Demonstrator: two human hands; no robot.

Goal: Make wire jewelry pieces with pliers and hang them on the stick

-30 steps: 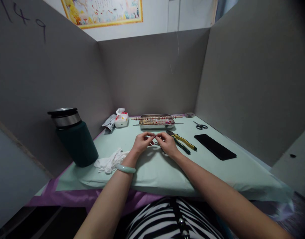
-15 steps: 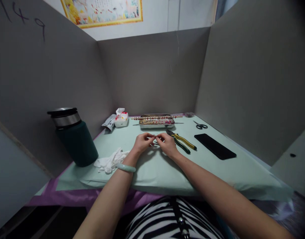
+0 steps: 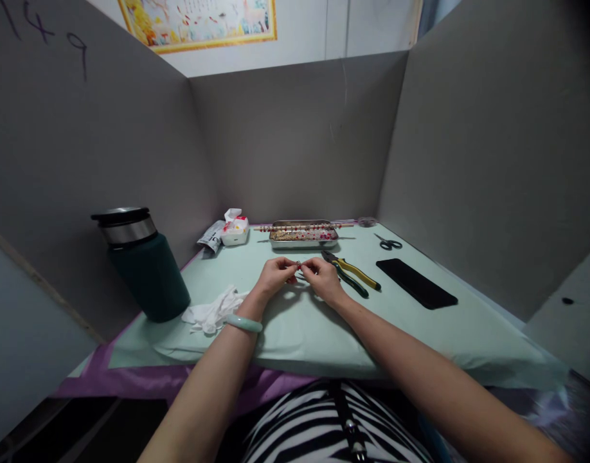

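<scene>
The tray [image 3: 303, 245] looks like shiny metal, the bottle [image 3: 153, 276] matt, the bangle [image 3: 243, 323] smooth and glossy, the pliers' handles [image 3: 360, 274] plastic.

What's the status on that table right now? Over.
Left hand and right hand pinching a tiny reddish piece, details too small to tell. Pliers lie close by the right hand. Tray beyond the hands.

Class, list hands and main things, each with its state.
Left hand: pinching a tiny piece
Right hand: pinching the tiny piece
Tray: uncovered, holding beads
Beaded stick: lying across the tray
Pliers: lying flat, handles spread
Scissors: lying flat, blade opening unclear
Bottle: standing, lid on
White cloth: crumpled
Black slab: lying flat
Tissue pack: tissue sticking out
</scene>
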